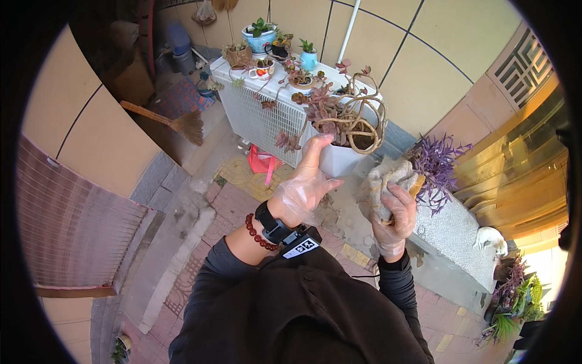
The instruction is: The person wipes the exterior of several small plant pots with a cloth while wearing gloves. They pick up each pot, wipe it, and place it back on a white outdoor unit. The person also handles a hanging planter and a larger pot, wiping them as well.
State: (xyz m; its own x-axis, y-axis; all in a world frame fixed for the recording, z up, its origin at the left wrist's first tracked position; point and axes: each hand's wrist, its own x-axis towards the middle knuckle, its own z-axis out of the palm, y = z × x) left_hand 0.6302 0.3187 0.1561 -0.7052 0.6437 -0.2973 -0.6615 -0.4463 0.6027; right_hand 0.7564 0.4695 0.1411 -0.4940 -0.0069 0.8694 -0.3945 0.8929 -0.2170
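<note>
My left hand [302, 184], in a clear plastic glove, is at the near left side of a white square planter [338, 159]. Its thumb and fingers are spread, and the fingertips overlap the planter's rim; whether they touch it I cannot tell. Trailing succulents with pinkish rosettes [320, 107] and thick looping bare stems [379, 118] grow from the planter. To the right, my right hand [395, 214], also gloved in clear plastic, grips a bunched greyish cloth [386, 182]. The cloth is apart from the planter.
Behind the planter, a white air-conditioner outdoor unit [263, 113] bears several small potted succulents. A purple-leaved plant [439, 164] and a speckled stone ledge [445, 227] with a white animal figure [491, 241] are at right. A red bag [261, 161] and a broom [182, 127] lie left.
</note>
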